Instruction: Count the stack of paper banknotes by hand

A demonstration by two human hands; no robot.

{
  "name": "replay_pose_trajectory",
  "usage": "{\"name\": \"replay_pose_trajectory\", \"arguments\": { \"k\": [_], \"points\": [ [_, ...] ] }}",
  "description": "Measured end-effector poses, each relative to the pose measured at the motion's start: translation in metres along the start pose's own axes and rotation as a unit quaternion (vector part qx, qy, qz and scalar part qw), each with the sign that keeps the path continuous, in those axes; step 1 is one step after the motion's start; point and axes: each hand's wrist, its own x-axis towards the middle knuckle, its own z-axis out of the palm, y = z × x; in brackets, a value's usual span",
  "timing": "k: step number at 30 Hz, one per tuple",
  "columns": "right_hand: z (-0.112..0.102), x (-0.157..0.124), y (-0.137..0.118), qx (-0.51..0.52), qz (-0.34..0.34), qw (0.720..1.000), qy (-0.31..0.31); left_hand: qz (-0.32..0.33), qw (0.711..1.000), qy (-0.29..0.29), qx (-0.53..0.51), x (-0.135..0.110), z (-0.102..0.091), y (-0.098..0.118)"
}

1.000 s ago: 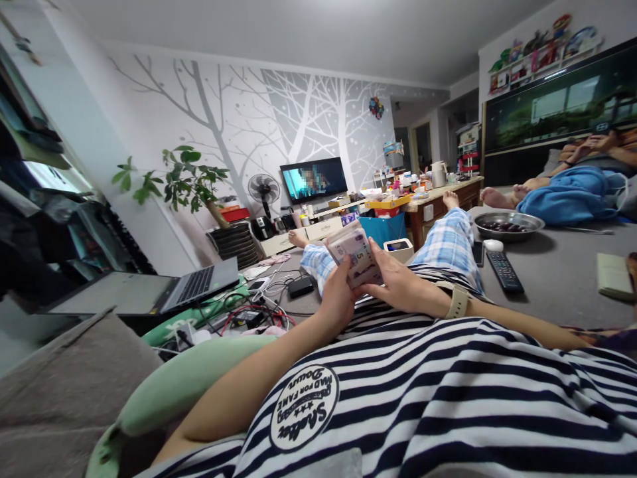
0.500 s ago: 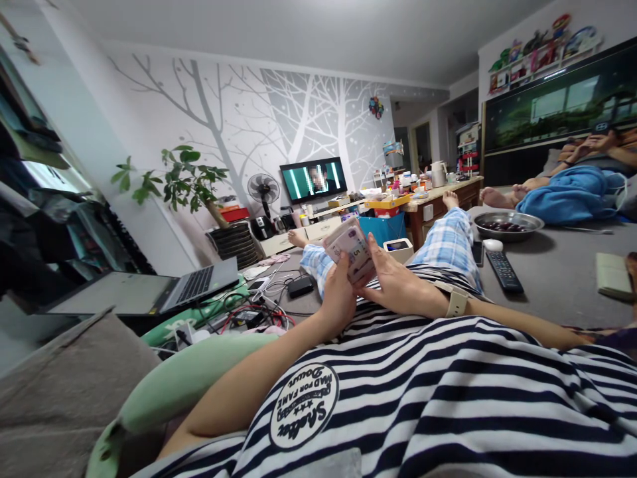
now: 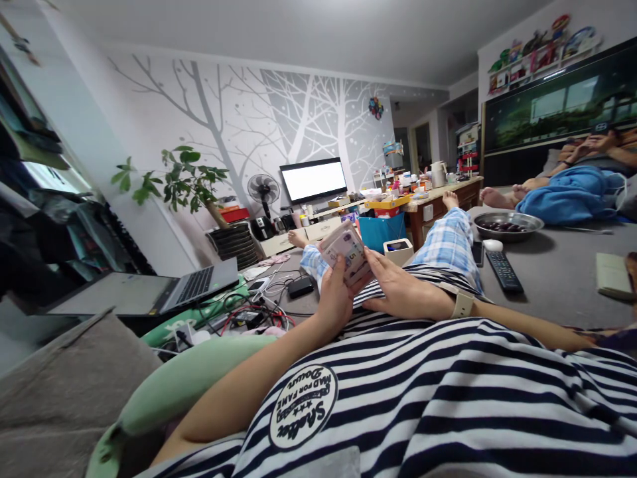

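A small stack of banknotes point(image 3: 347, 255), pale pink and purple with a printed 5 on the top one, is held in front of my belly. My left hand point(image 3: 334, 299) grips it from the lower left, thumb lying across its face. At the stack's right edge, the fingertips of my right hand point(image 3: 405, 289) touch it. Those fingers are stretched out, and the right thumb points left below them, apart from the stack. A pale watch point(image 3: 462, 302) is on my right wrist.
Beside my left arm are a green cushion point(image 3: 194, 372), tangled cables point(image 3: 253, 315) and a laptop point(image 3: 196, 282). To the right lie a remote control point(image 3: 505, 271) and a metal bowl point(image 3: 535, 227) of dark round fruit. Another person's feet point(image 3: 497, 198) rest beyond the bowl.
My right hand has shifted slightly right and down, its thumb drawing away from the stack's lower corner. The banknotes have tilted a little in my left hand. The television picture turned white.
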Motion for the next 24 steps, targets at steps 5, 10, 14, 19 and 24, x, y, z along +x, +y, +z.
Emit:
{"name": "replay_pose_trajectory", "arguments": {
  "k": [5,10,14,19,24],
  "points": [
    [-0.001,-0.002,0.000,0.003,0.006,1.000,-0.014,0.003,1.000,-0.007,0.004,0.000,-0.001,0.000],
    [0.005,0.002,0.008,0.061,-0.014,0.995,0.081,0.003,1.000,-0.012,0.004,0.001,-0.004,0.003],
    [0.005,0.010,0.014,0.196,0.002,0.960,0.201,-0.013,0.998,-0.045,0.036,-0.003,-0.004,0.004],
    [0.004,0.021,0.020,0.328,-0.009,0.911,0.248,-0.063,0.991,-0.067,0.092,-0.011,-0.003,0.002],
    [0.007,0.022,0.023,0.342,-0.015,0.900,0.270,-0.077,0.988,-0.078,0.109,-0.015,-0.003,0.002]
  ]
}}
